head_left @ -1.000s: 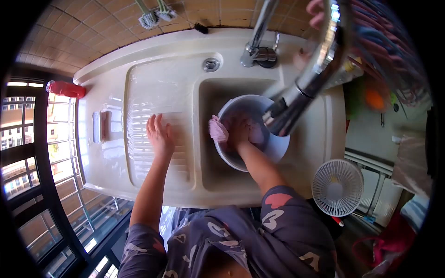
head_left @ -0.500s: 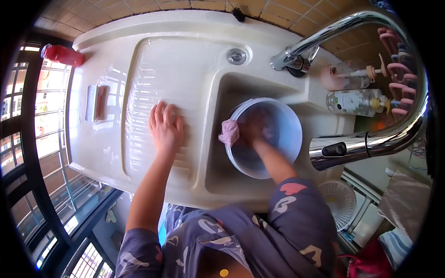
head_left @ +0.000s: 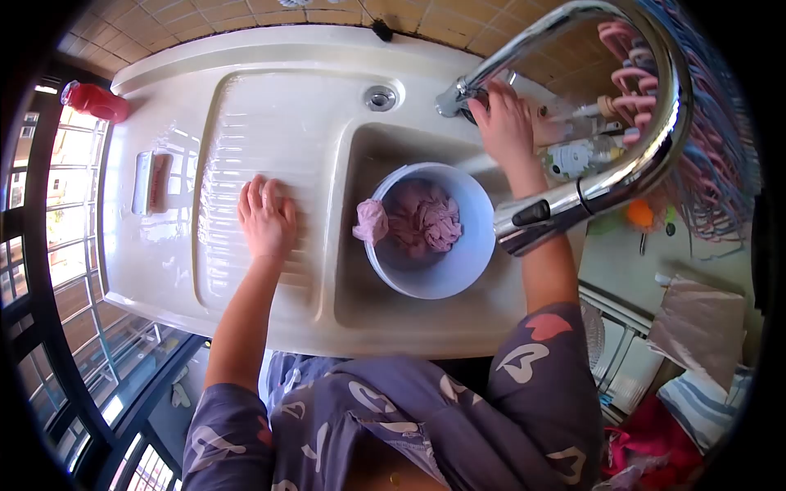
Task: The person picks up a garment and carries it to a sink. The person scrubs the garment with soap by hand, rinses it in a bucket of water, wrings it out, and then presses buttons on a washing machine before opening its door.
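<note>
A white bucket (head_left: 473, 245) stands in the sink basin (head_left: 348, 299) with a wet pink cloth (head_left: 438, 221) bunched inside it. Part of the pink cloth hangs over the bucket's left rim. My left hand (head_left: 267, 217) rests on the ribbed washboard (head_left: 225, 180) with its fingers spread, holding nothing. My right hand (head_left: 503, 123) is at the base of the chrome faucet (head_left: 655, 147), its fingers bent around the handle, which they mostly hide. The spout head hangs just right of the bucket.
A red bottle (head_left: 97, 101) stands at the far left corner, and a soap bar in its wrapper (head_left: 150, 183) lies on the left ledge. Pump bottles (head_left: 573, 157) and many hangers (head_left: 712, 139) are at the right. The faucet arches over the right side.
My right hand has come out of the bucket and moved up and right to the faucet handle. The pink cloth inside now shows. My left hand stays on the washboard.
</note>
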Motion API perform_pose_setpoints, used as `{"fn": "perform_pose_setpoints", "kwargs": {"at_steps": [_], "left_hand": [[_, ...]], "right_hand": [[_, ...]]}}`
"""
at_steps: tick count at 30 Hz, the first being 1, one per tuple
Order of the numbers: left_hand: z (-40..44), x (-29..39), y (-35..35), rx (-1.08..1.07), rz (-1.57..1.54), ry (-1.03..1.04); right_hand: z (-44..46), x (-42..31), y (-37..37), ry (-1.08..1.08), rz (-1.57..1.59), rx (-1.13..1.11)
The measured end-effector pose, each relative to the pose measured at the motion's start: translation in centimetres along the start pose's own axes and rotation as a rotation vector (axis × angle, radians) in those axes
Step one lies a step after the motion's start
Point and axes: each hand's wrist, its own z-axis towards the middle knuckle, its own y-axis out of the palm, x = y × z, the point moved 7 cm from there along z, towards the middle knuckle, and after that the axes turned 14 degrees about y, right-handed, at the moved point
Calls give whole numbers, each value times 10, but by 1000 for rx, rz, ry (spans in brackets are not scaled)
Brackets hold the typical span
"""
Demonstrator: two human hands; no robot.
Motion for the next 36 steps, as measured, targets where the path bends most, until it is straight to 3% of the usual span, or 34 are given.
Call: {"fn": "perform_pose_setpoints", "kwargs": {"at_steps": [1,2,6,8,9,11,13,14,15,16,19,21,22,23,25,27,30,33,35,36], "left_hand": [[-1,-1,0,-15,9,-13],[-1,1,-2,-20,9,-2],[-1,2,-3,-35,-5,-27],[-2,0,-4,-40,-9,-22],[-1,-1,-3,-39,-11,-25],[-1,0,-3,-32,-24,-31],[-1,-1,-5,-33,-27,-26],[-1,-2,-5,-30,-29,-29],[-1,-2,-5,-21,-35,-25],[-2,-1,-6,-15,-43,-17],[-3,-4,-3,-14,-45,-9],[-4,-5,-3,-22,-71,0],[-4,-6,-3,-7,-64,13],[-5,-6,-5,12,-59,27],[-5,-8,-5,28,-87,32],[-7,-10,-8,41,-114,26],[-9,-11,-12,36,-124,43],[-7,-12,-11,33,-139,37],[-8,-13,-10,38,-140,27],[-8,-12,-10,37,-141,31]], "right_hand": [[6,8,17,-21,-246,-127],[10,13,25,29,-290,-225],[-1,28,42,181,-196,-290],[-11,12,30,25,-221,116],[-21,5,30,28,-228,118],[-55,-27,5,229,216,136],[-118,-49,46,397,429,-94],[-153,-63,76,505,638,-407],[-187,-79,97,480,782,-435],[-219,-94,102,689,811,-660],[-278,-106,128,754,810,-708],[-288,-101,125,531,753,-856],[-285,-98,108,627,710,-1000],[-281,-95,92,627,741,-936],[-263,-78,40,558,248,-818],[-256,-57,1,723,252,-821],[-246,-33,-40,744,131,-636],[-233,-37,-76,727,223,-423],[-234,-48,-82,1078,607,-400],[-236,-45,-75,1082,608,-397]]}}
